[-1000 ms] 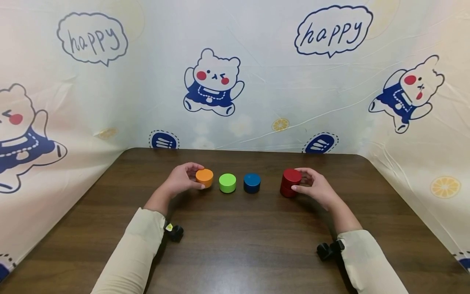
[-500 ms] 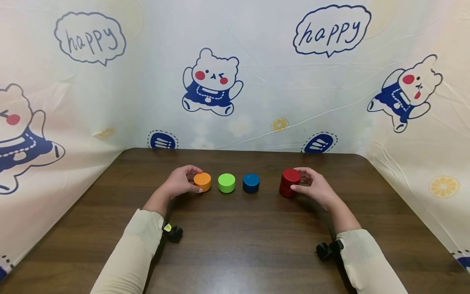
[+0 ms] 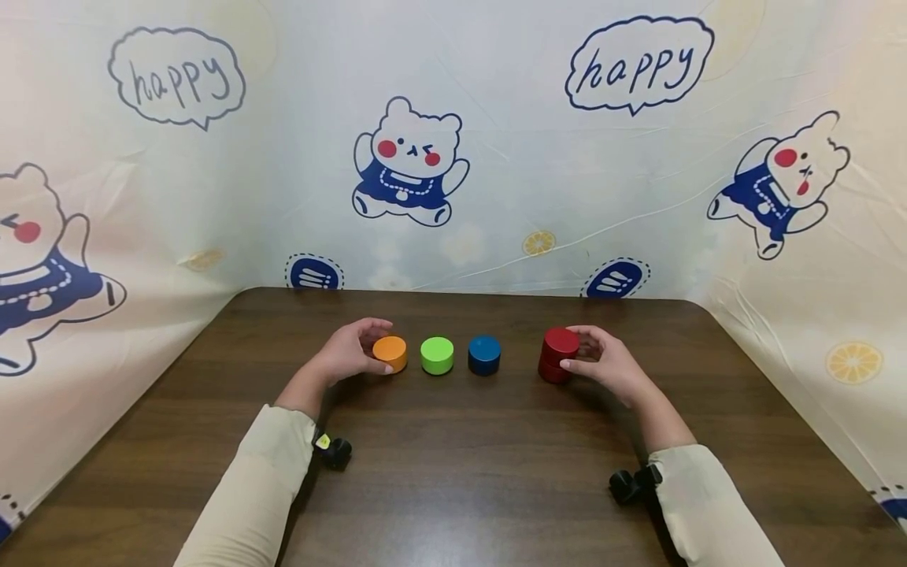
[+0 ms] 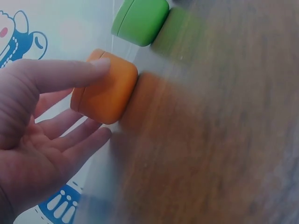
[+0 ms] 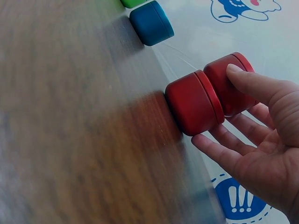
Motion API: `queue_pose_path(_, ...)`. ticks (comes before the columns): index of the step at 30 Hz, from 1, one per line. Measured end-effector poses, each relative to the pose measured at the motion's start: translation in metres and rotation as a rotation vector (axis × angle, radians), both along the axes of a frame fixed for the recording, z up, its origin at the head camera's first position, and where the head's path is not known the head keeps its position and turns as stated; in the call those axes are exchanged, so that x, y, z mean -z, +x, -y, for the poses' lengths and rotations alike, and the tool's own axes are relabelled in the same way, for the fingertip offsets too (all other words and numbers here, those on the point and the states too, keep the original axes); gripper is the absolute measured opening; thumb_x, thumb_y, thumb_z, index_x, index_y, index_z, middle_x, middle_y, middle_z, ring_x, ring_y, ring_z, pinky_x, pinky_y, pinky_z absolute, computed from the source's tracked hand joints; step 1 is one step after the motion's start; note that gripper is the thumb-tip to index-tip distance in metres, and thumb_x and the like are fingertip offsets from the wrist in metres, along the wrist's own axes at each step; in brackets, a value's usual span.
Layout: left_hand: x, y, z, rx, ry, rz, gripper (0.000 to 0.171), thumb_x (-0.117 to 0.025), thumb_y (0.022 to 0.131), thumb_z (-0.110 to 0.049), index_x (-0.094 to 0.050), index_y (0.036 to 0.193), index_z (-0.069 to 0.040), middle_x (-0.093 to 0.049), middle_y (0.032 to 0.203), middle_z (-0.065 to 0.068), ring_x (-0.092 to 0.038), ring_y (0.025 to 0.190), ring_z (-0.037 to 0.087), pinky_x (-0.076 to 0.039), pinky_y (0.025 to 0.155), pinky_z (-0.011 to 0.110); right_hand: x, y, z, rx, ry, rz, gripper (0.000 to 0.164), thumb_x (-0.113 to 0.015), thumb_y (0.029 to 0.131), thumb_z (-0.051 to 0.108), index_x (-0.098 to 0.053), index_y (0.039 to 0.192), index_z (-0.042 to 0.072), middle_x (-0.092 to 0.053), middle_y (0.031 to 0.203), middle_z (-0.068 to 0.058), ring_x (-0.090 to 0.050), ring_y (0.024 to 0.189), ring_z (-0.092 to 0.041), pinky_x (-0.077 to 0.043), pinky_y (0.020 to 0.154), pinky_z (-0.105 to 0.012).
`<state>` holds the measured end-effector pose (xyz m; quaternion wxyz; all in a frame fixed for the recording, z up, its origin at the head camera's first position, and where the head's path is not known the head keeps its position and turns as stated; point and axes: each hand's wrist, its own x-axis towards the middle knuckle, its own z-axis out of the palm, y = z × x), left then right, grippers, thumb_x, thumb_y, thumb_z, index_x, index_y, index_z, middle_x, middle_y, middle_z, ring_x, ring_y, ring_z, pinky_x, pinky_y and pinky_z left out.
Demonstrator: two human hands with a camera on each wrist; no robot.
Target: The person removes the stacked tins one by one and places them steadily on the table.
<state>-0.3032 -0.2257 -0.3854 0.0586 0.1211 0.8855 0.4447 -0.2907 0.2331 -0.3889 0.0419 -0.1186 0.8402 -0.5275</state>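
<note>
My left hand [image 3: 347, 350] is at the orange lidded canister [image 3: 390, 355], thumb on its near side and fingers behind it. In the left wrist view the orange canister [image 4: 108, 88] stands on the table, the thumb lying against its side. My right hand [image 3: 611, 364] pinches the upper red canister [image 5: 229, 81] between thumb and fingers. That one sits on the lower red canister [image 5: 194, 103], which rests on the table. A green canister [image 3: 437, 356] and a dark blue canister [image 3: 485, 355] stand between the hands, touched by neither. The far fingertips are partly hidden.
All canisters stand in a row across the brown wooden table [image 3: 453, 465]. A printed cloth [image 3: 510, 173] with cartoon bears hangs behind and along the sides. Small black cameras [image 3: 336, 454] are worn on both wrists.
The orange canister has come left and slightly toward the viewer with my left hand, away from the green one. My right hand and the red stack have stayed in place.
</note>
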Motion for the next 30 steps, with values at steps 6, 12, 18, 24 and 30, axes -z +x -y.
queue_pose_path(6,-0.004,0.003,-0.003,-0.001,0.039,-0.037,0.075,-0.085,0.075,-0.013,-0.047,0.139,-0.005,-0.051,0.14,0.019,-0.05,0.125,0.036,-0.042,0.104,0.051,0.001,0.001,0.0,-0.004,-0.007,-0.006,0.064,-0.077,0.085,0.021,-0.047,0.139,0.008,-0.057,0.13,-0.017,-0.053,0.12,-0.034,-0.046,0.099,-0.05)
queue_pose_path(12,-0.008,0.006,-0.008,-0.039,0.112,-0.053,0.066,-0.082,0.078,-0.01,-0.05,0.136,-0.011,-0.051,0.14,0.018,-0.05,0.126,0.033,-0.042,0.104,0.05,0.001,0.001,0.001,-0.008,-0.012,-0.011,0.064,-0.077,0.085,0.02,-0.046,0.139,0.008,-0.057,0.13,-0.017,-0.053,0.12,-0.035,-0.046,0.1,-0.05)
queue_pose_path(18,-0.011,0.007,-0.014,-0.047,0.143,-0.087,0.063,-0.082,0.079,-0.013,-0.053,0.134,-0.011,-0.054,0.137,0.013,-0.052,0.124,0.032,-0.041,0.104,0.051,0.001,0.002,0.001,-0.006,-0.016,-0.013,0.065,-0.077,0.085,0.02,-0.046,0.14,0.008,-0.057,0.13,-0.017,-0.052,0.121,-0.035,-0.046,0.099,-0.05)
queue_pose_path(24,-0.015,0.011,-0.022,-0.062,0.174,-0.107,0.062,-0.083,0.078,-0.013,-0.054,0.133,-0.008,-0.055,0.135,0.015,-0.05,0.126,0.034,-0.039,0.105,0.051,0.002,0.002,0.0,-0.012,-0.02,-0.017,0.064,-0.077,0.085,0.02,-0.046,0.14,0.008,-0.057,0.131,-0.017,-0.052,0.121,-0.035,-0.046,0.099,-0.05)
queue_pose_path(30,-0.019,0.012,-0.026,-0.135,0.195,-0.149,0.058,-0.083,0.079,-0.016,-0.057,0.131,-0.01,-0.058,0.131,0.015,-0.051,0.124,0.039,-0.041,0.104,0.052,0.003,0.001,0.0,-0.016,-0.027,-0.014,0.064,-0.077,0.086,0.02,-0.046,0.14,0.008,-0.057,0.131,-0.017,-0.052,0.121,-0.035,-0.046,0.099,-0.05)
